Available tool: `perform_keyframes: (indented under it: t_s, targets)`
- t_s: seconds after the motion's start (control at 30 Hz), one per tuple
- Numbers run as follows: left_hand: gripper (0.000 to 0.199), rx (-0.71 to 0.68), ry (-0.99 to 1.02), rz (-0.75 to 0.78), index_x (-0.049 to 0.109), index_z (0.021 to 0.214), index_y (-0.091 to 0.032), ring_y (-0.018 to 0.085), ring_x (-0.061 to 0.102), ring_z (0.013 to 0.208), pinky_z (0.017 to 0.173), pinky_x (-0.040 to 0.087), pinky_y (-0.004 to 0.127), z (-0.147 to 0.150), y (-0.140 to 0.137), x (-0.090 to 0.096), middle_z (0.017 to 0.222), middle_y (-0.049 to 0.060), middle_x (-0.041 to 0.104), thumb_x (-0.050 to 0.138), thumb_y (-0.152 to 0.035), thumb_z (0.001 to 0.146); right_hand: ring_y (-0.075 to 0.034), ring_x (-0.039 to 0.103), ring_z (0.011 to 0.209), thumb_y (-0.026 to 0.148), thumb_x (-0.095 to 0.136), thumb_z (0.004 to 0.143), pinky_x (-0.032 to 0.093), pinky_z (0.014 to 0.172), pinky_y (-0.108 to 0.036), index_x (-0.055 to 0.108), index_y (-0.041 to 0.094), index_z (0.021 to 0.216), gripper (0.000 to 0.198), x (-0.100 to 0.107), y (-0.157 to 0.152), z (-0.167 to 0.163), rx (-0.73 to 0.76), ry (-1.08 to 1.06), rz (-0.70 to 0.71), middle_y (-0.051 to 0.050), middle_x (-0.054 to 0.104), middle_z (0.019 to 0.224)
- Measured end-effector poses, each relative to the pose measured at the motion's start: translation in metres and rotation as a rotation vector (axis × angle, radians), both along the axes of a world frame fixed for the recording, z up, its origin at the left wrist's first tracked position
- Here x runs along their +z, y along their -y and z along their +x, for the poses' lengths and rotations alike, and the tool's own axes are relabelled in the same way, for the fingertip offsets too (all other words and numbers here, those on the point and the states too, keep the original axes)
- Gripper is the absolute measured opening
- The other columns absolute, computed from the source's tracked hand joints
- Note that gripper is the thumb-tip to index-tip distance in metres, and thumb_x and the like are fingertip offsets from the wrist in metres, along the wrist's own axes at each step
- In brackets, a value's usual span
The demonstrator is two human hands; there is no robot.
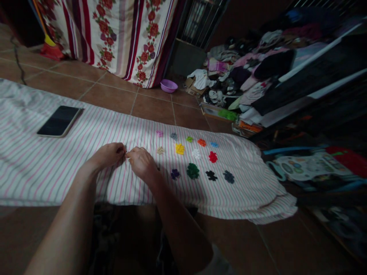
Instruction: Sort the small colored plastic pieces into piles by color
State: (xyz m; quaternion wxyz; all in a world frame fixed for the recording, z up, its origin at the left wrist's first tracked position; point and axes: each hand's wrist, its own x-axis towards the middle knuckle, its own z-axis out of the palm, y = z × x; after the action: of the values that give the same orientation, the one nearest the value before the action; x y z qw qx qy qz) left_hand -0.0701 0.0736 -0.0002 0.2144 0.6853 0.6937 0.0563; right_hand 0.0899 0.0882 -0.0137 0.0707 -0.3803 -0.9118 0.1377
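My left hand (114,153) and my right hand (141,162) meet over the striped cloth (94,128), fingertips nearly touching. Both are closed in a pinch, and whatever lies between the fingers is too small to make out. Right of my right hand, small pieces lie in piles sorted by colour. The nearest are a beige pile (160,150) and a purple pile (174,174). Beyond these are a yellow pile (179,148), a white pile (196,154), a red pile (213,156) and a dark green pile (193,170). Several others lie around them.
A phone (59,121) lies on the cloth at the left. On the tiled floor behind stands a purple basin (169,86), beside a floral curtain (123,38). Heaped clothes (243,72) fill the back right, with a colourful plastic toy (309,164) at the right.
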Motion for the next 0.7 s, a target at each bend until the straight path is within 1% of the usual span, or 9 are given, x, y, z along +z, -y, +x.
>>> perform_keyframes:
  t_s: [0.17,0.37,0.43,0.53,0.7]
  targets:
    - [0.031,-0.012,0.079,-0.008,0.065,0.084,-0.02,0.018,0.064,0.077,0.07,0.043,0.026,-0.003,0.0,-0.001,0.079,0.004,0.071,0.035,-0.031,0.082,-0.017,0.057,0.099,0.007,0.041,0.089,0.044,0.091,-0.029,0.068,0.021,0.107,0.035,-0.001,0.002,-0.001,-0.04,0.005,-0.017,-0.006,0.064,0.103]
    - [0.031,-0.008,0.106,-0.03,0.063,0.081,-0.019,0.018,0.063,0.071,0.068,0.043,0.027,-0.002,0.001,0.002,0.073,0.005,0.069,0.035,-0.032,0.082,-0.019,0.058,0.097,0.009,0.041,0.089,0.045,0.089,-0.03,0.069,0.018,0.101,0.031,-0.006,0.0,-0.001,-0.057,-0.028,-0.047,-0.008,0.064,0.099]
    - [0.032,-0.005,0.104,-0.036,0.063,0.082,-0.019,0.018,0.062,0.07,0.068,0.043,0.028,-0.001,0.001,0.003,0.073,0.005,0.069,0.035,-0.032,0.082,-0.019,0.058,0.097,0.011,0.043,0.09,0.045,0.088,-0.03,0.069,0.016,0.099,0.028,-0.008,-0.001,0.0,-0.068,-0.085,-0.068,-0.009,0.064,0.099]
    - [0.032,0.0,0.048,-0.027,0.065,0.084,-0.019,0.019,0.063,0.073,0.068,0.042,0.028,0.001,-0.001,0.004,0.079,0.006,0.07,0.035,-0.032,0.083,-0.017,0.058,0.095,0.014,0.049,0.09,0.045,0.088,-0.029,0.069,0.017,0.096,0.021,-0.008,-0.003,0.006,-0.106,-0.224,-0.087,-0.008,0.064,0.098]
    - [0.035,0.025,-0.053,-0.045,0.067,0.089,-0.02,0.022,0.066,0.08,0.07,0.043,0.03,0.01,-0.004,0.007,0.085,0.008,0.072,0.035,-0.034,0.087,-0.015,0.06,0.089,0.016,0.055,0.087,0.046,0.083,-0.026,0.069,0.019,0.09,0.015,-0.002,-0.004,0.029,-0.192,-0.407,-0.044,-0.004,0.064,0.094]
